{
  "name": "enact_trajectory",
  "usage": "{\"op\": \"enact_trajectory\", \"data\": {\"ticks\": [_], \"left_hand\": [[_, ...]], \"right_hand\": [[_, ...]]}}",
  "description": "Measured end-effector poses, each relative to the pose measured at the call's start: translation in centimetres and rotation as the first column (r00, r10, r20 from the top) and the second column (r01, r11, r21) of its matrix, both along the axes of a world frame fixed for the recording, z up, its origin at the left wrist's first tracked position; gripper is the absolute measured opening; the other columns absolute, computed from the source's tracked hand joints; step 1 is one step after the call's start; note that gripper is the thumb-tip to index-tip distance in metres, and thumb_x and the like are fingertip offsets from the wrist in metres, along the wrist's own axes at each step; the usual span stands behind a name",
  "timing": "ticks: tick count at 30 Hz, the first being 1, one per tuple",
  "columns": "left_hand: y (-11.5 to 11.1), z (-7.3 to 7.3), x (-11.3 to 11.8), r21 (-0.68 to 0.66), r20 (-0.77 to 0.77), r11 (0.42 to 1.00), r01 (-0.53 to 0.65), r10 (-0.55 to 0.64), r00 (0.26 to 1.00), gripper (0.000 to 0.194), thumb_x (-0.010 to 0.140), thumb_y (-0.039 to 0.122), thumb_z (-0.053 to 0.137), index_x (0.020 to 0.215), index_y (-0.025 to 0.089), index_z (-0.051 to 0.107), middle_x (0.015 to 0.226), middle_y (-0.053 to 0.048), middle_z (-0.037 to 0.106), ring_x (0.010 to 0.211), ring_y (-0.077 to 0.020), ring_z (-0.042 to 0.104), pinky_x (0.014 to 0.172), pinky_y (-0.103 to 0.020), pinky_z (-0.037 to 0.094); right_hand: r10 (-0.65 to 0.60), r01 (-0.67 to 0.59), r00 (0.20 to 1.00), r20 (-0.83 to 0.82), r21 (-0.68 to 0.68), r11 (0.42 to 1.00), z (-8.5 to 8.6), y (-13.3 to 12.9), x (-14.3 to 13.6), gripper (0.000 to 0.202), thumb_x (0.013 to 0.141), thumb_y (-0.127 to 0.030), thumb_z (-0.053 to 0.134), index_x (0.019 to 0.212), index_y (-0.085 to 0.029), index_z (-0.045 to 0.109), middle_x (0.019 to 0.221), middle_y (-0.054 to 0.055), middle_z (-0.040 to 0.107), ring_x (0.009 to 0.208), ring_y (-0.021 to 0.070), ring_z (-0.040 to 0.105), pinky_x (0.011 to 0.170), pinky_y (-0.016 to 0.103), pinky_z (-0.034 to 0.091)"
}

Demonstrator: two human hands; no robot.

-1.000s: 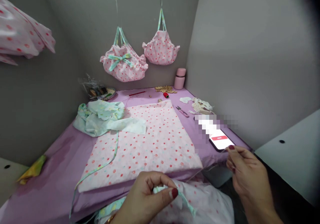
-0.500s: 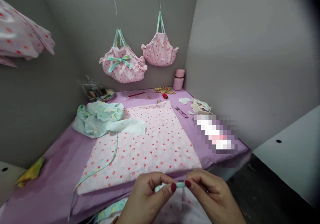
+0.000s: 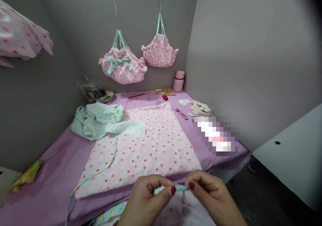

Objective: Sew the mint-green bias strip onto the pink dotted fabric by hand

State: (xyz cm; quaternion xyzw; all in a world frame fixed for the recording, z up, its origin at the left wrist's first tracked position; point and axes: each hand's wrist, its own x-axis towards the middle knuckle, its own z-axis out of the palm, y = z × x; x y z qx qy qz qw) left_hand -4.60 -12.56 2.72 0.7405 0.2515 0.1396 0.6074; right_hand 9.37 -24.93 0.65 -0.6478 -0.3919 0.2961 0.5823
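Observation:
Between my two hands a narrow mint-green fabric strip (image 3: 181, 188) is stretched, folded lengthwise. My left hand (image 3: 153, 194) pinches it between thumb and forefinger. At the strip's other side, my right hand (image 3: 208, 192) pinches too, its fingers curled; whether a needle is among them I cannot make out. Below the hands lies more pink dotted cloth with mint fabric (image 3: 110, 214), partly hidden by my left arm. Just beyond is a flat pink dotted cloth (image 3: 151, 145) spread on the table. A long thin mint tie (image 3: 114, 155) runs across it and over the front edge.
Crumpled mint fabric (image 3: 98, 120) covers the cloth's far left. Behind it are a basket (image 3: 109, 96), a red pencil (image 3: 136, 96), a red thread spool (image 3: 165, 97) and a pink flask (image 3: 178, 81). Thread snips (image 3: 181, 114) lie right. Two dotted pouches (image 3: 123, 66) hang above.
My right thumb has shifted slightly right, showing a little more of the strip between the hands. Both hands keep their pinch. The view has moved slightly.

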Motion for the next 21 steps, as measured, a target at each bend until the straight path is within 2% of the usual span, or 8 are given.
{"op": "enact_trajectory", "data": {"ticks": [2, 4, 7, 9, 11, 16, 18, 21], "left_hand": [[0.0, 0.2, 0.0, 0.009, -0.006, 1.000, 0.018, -0.018, 1.000, 0.018, 0.078, 0.029, 0.060, 0.073, 0.016, 0.071, 0.073, -0.005, 0.073, 0.069, -0.0158, 0.064, 0.064, -0.021, 0.047], [0.0, 0.4, 0.0, 0.005, -0.001, 1.000, 0.030, -0.030, 1.000, 0.018, 0.078, 0.029, 0.060, 0.074, 0.016, 0.071, 0.073, -0.005, 0.074, 0.069, -0.0159, 0.065, 0.064, -0.021, 0.047], [0.1, 0.5, -0.1, 0.019, -0.006, 0.998, 0.052, -0.052, 0.999, 0.018, 0.078, 0.028, 0.059, 0.074, 0.016, 0.072, 0.073, -0.005, 0.074, 0.069, -0.0165, 0.065, 0.064, -0.021, 0.047], [0.1, 0.5, -0.2, 0.078, -0.035, 0.995, 0.067, -0.064, 0.997, 0.018, 0.078, 0.026, 0.058, 0.073, 0.016, 0.072, 0.071, -0.004, 0.073, 0.067, -0.0162, 0.065, 0.061, -0.021, 0.047], [0.1, 0.4, -0.2, 0.169, -0.063, 0.982, 0.080, -0.070, 0.996, 0.019, 0.079, 0.024, 0.056, 0.074, 0.017, 0.072, 0.069, -0.003, 0.073, 0.064, -0.0154, 0.064, 0.059, -0.020, 0.046], [-0.2, -0.2, 0.0, 0.441, -0.056, 0.896, 0.046, -0.024, 0.998, 0.019, 0.080, 0.016, 0.053, 0.077, 0.021, 0.071, 0.071, 0.001, 0.074, 0.064, -0.0145, 0.066, 0.059, -0.019, 0.045], [-0.3, -0.4, 0.1, 0.517, -0.028, 0.856, 0.006, 0.010, 1.000, 0.018, 0.079, 0.015, 0.053, 0.077, 0.021, 0.071, 0.071, 0.001, 0.074, 0.065, -0.0154, 0.067, 0.060, -0.020, 0.045], [-0.3, -0.5, 0.1, 0.527, -0.001, 0.849, -0.035, 0.042, 0.999, 0.018, 0.080, 0.015, 0.053, 0.077, 0.021, 0.070, 0.072, 0.001, 0.074, 0.065, -0.0154, 0.067, 0.060, -0.020, 0.046]], "right_hand": [[0.032, -0.033, 0.961, -0.276, -0.002, 0.999, -0.5, 0.1, 0.5, 0.027, 0.082, -0.045, 0.055, 0.090, -0.021, 0.064, 0.053, -0.008, 0.036, 0.045, 0.0078, 0.028, 0.043, 0.019, 0.023], [0.103, -0.132, 0.890, -0.445, -0.035, 0.991, -1.0, 0.3, 0.9, 0.034, 0.078, -0.043, 0.062, 0.105, -0.022, 0.061, 0.054, -0.009, 0.032, 0.046, 0.0071, 0.024, 0.043, 0.018, 0.021], [0.214, -0.282, 0.853, -0.477, -0.076, 0.956, -1.4, 0.7, 1.2, 0.025, 0.071, -0.038, 0.071, 0.082, -0.017, 0.065, 0.060, -0.006, 0.044, 0.052, 0.0077, 0.035, 0.049, 0.019, 0.028], [0.188, -0.242, 0.873, -0.450, -0.067, 0.968, -1.2, 0.9, 1.4, 0.028, 0.073, -0.041, 0.069, 0.065, -0.015, 0.060, 0.059, -0.005, 0.045, 0.053, 0.0083, 0.036, 0.051, 0.019, 0.030], [0.119, -0.160, 0.895, -0.430, -0.060, 0.985, -0.7, 1.0, 1.6, 0.030, 0.075, -0.041, 0.067, 0.063, -0.016, 0.056, 0.055, -0.007, 0.040, 0.051, 0.0078, 0.033, 0.049, 0.018, 0.029], [0.015, -0.037, 0.980, -0.201, -0.105, 0.994, 1.3, 0.4, 1.1, 0.027, 0.080, -0.041, 0.059, 0.066, -0.018, 0.056, 0.059, -0.004, 0.046, 0.055, 0.0100, 0.040, 0.050, 0.019, 0.033], [0.087, -0.088, 0.996, -0.010, -0.146, 0.985, 1.9, -0.2, 0.4, 0.027, 0.082, -0.040, 0.054, 0.065, -0.019, 0.057, 0.059, -0.002, 0.051, 0.056, 0.0121, 0.045, 0.051, 0.021, 0.036], [0.252, -0.197, 0.933, 0.258, -0.223, 0.955, 2.0, -1.0, -0.8, 0.015, 0.078, -0.036, 0.059, 0.076, -0.022, 0.059, 0.060, -0.001, 0.056, 0.055, 0.0147, 0.051, 0.052, 0.022, 0.039]]}}
